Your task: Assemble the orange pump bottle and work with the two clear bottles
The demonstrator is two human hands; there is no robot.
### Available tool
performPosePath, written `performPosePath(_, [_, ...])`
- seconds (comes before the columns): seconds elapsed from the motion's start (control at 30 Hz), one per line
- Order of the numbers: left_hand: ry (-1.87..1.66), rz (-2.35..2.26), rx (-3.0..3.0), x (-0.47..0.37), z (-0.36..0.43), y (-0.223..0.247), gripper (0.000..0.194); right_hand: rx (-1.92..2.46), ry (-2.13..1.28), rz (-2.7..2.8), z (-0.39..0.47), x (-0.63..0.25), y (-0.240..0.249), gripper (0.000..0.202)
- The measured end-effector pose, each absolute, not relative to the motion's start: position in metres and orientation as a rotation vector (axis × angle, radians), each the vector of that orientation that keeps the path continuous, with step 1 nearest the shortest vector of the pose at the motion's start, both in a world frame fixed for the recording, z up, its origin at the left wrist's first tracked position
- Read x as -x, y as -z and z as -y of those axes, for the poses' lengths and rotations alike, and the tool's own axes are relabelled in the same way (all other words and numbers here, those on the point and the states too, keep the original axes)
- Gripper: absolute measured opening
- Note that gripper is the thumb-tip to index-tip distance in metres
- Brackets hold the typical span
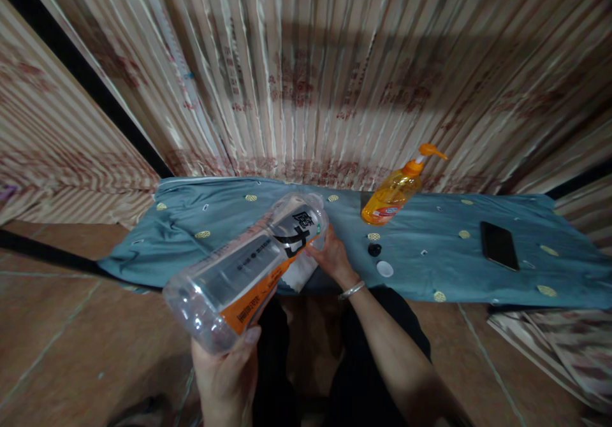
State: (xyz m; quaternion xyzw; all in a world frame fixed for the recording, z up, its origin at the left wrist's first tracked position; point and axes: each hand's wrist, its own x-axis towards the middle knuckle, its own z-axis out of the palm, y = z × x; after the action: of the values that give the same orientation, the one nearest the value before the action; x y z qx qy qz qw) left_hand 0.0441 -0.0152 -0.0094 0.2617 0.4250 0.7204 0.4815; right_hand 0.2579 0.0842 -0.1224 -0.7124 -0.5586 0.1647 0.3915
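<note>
My left hand [228, 369] grips a clear plastic bottle [248, 267] with an orange and black label, tilted so its neck points away toward the table. My right hand [333, 256], a bangle on its wrist, holds a white bottle or cup [299, 273] at the tilted bottle's mouth; this white object is largely hidden behind the clear bottle. Both are over the near edge of a low table covered in a teal cloth [430, 248]. A white cap [385, 269] and a small black cap [374, 249] lie on the cloth just right of my right hand.
An orange pump bottle [394, 191] stands on the cloth at the back. A black phone [499, 245] lies flat toward the right. Striped patterned curtains [306, 76] hang behind the table. Brown tiled floor [71, 338] lies to the left.
</note>
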Motion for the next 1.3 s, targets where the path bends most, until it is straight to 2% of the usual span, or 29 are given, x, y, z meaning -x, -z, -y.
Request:
performPosePath(0.33, [-1.761, -1.001, -0.647, -0.043, 0.016, 0.013, 0.068, 1.825, -0.447, 1.416, -0.083, -0.258, 0.120, 0.050])
performPosePath(0.5, [-1.756, -1.027, -0.630, -0.048, 0.016, 0.009, 0.079, 1.828, -0.441, 1.419, -0.083, -0.258, 0.121, 0.053])
performPosePath(0.9, [-1.716, -1.010, -0.648, -0.041, 0.014, 0.007, 0.088, 1.834, -0.427, 1.419, -0.083, -0.257, 0.120, 0.050])
performPosePath(1.3, [-1.698, -0.943, -0.670, -0.039, 0.013, 0.011, 0.087, 1.826, -0.415, 1.432, -0.084, -0.257, 0.122, 0.053])
